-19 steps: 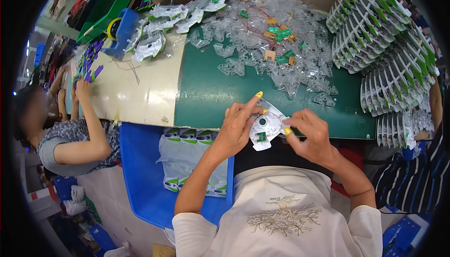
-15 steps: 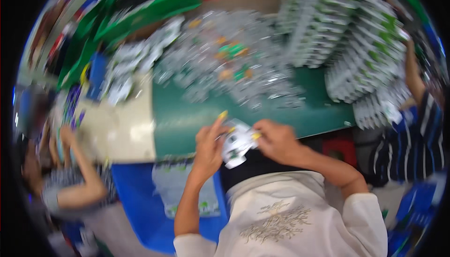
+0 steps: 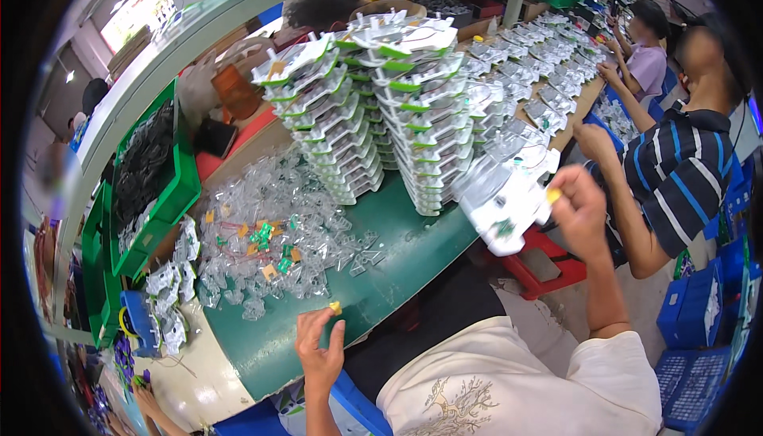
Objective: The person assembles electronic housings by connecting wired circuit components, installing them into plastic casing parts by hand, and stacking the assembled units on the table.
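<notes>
Landmark: green mat (image 3: 405, 257). Right hand (image 3: 579, 209), off the mat's right end, pinches a white plastic part (image 3: 502, 201) by its edge; part tilted, slightly blurred. Left hand (image 3: 319, 350) at the mat's near edge, thumb and fingers apart, holding nothing. On the mat: clear plastic pieces (image 3: 326, 249) heaped, white-and-green stacks (image 3: 425, 134) toward its right end.

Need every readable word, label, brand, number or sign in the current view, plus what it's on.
None readable.
White plastic housing in the right hand: motion-blurred; any markings can't be read.
Cream cloth T-shirt with brown tree print: no legible lettering.
Small green circuit boards among the clear plastic parts: too small to read.
</notes>
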`<act>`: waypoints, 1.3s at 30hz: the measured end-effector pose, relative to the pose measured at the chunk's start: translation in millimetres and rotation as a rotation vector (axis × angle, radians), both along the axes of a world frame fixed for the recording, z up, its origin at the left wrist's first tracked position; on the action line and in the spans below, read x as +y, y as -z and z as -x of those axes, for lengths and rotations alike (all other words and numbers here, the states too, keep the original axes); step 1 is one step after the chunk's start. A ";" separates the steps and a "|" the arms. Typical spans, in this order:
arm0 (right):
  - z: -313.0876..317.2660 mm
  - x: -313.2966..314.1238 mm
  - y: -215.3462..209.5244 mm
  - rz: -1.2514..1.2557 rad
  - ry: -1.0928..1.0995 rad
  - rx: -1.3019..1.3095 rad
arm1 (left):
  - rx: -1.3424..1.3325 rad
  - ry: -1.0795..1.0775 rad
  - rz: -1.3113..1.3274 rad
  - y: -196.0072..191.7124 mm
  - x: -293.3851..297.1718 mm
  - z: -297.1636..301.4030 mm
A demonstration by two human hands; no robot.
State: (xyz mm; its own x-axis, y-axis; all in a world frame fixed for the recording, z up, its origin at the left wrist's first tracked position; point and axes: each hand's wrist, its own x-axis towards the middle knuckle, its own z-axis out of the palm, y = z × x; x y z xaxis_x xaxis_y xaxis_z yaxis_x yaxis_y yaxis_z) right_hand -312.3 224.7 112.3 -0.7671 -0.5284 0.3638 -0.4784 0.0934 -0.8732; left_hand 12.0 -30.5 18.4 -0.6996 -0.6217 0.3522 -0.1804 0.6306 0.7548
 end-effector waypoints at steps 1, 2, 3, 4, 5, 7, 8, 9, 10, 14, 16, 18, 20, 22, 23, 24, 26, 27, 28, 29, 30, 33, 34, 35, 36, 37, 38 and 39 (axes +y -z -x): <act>17.0 8.9 -10.9 0.002 0.037 -0.031 | -0.010 0.042 -0.004 -1.3 2.6 8.3; 39.5 19.7 -10.7 -0.042 0.076 -0.054 | -0.013 0.061 0.005 -0.1 4.5 13.2; 57.4 21.2 -9.1 -0.023 0.082 -0.078 | -0.014 0.069 0.008 -0.3 6.1 18.0; 71.5 20.5 -6.1 -0.004 0.085 -0.102 | -0.022 0.091 0.014 -0.2 7.6 21.7; 81.8 19.0 -2.1 -0.001 0.085 -0.104 | -0.029 0.110 0.019 -0.1 8.7 24.6; 97.0 14.6 6.9 -0.018 0.093 -0.131 | -0.035 0.117 0.013 0.2 11.0 28.2; 102.2 13.5 12.3 -0.025 0.087 -0.122 | -0.038 0.122 0.005 0.6 11.7 28.9; 105.4 14.0 14.9 -0.018 0.107 -0.119 | -0.040 0.111 0.004 1.6 11.6 29.2; 105.1 9.3 18.2 -0.013 0.110 -0.121 | -0.049 0.096 -0.001 2.4 12.2 24.7; 106.2 6.7 21.8 -0.023 0.130 -0.052 | -0.061 0.021 -0.022 8.6 12.5 6.4; 106.5 19.6 21.9 -0.063 0.169 0.020 | -0.035 0.029 -0.053 18.5 9.4 4.8; 117.0 46.6 35.7 0.072 0.120 0.043 | -0.018 0.049 -0.091 23.0 5.3 5.3; 92.5 44.2 32.9 0.198 0.141 0.205 | -0.008 0.019 -0.115 24.1 2.4 3.7; 42.8 15.3 20.1 0.201 0.023 0.331 | -0.007 0.054 -0.175 26.1 1.4 -0.8; 18.4 -0.3 19.5 0.153 -0.033 0.338 | 0.029 0.040 -0.150 30.4 -0.4 -3.9; -6.0 -19.8 27.8 0.207 -0.056 0.233 | 0.035 0.032 -0.151 32.9 -2.8 -4.2; -66.8 -93.8 9.7 0.125 -0.374 0.278 | 0.086 -0.003 -0.300 40.4 -5.8 -6.4; -89.4 -133.8 7.0 0.082 -0.523 0.308 | 0.088 -0.017 -0.302 43.4 -7.0 -9.6; -105.3 -166.0 10.7 -0.017 -0.634 0.284 | 0.122 -0.035 -0.327 45.3 -7.8 -13.0; -121.0 -199.0 15.1 -0.098 -0.710 0.219 | 0.158 -0.050 -0.354 48.1 -8.1 -15.0; -131.0 -233.3 22.9 -0.072 -0.757 0.243 | 0.163 -0.046 -0.356 47.8 -8.4 -14.5; -138.0 -327.2 67.3 -0.115 -0.661 0.281 | 0.208 -0.015 -0.307 45.3 -7.8 -8.7; -141.6 -351.3 80.1 -0.144 -0.613 0.292 | 0.212 -0.024 -0.308 45.2 -7.4 -10.0; -144.6 -366.5 84.9 -0.224 -0.580 0.357 | 0.217 -0.025 -0.295 43.7 -7.0 -11.3; -147.4 -377.7 90.0 -0.304 -0.544 0.424 | 0.222 -0.024 -0.281 43.2 -7.0 -11.6; -151.4 -385.0 94.0 -0.321 -0.541 0.454 | 0.233 -0.028 -0.280 45.1 -7.2 -13.3; -151.1 -387.6 97.0 -0.314 -0.547 0.427 | 0.238 -0.046 -0.282 46.4 -7.2 -13.2; -148.6 -388.2 99.5 -0.308 -0.552 0.399 | 0.256 -0.023 -0.291 47.3 -7.0 -11.8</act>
State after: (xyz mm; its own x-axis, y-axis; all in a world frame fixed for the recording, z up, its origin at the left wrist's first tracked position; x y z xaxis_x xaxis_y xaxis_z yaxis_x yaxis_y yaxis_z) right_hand -163.8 -163.5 12.9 -0.2018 -0.9213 0.3324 -0.8016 -0.0396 -0.5965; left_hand 23.8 -37.5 -28.9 -0.5967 -0.7357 0.3205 0.0258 0.3816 0.9240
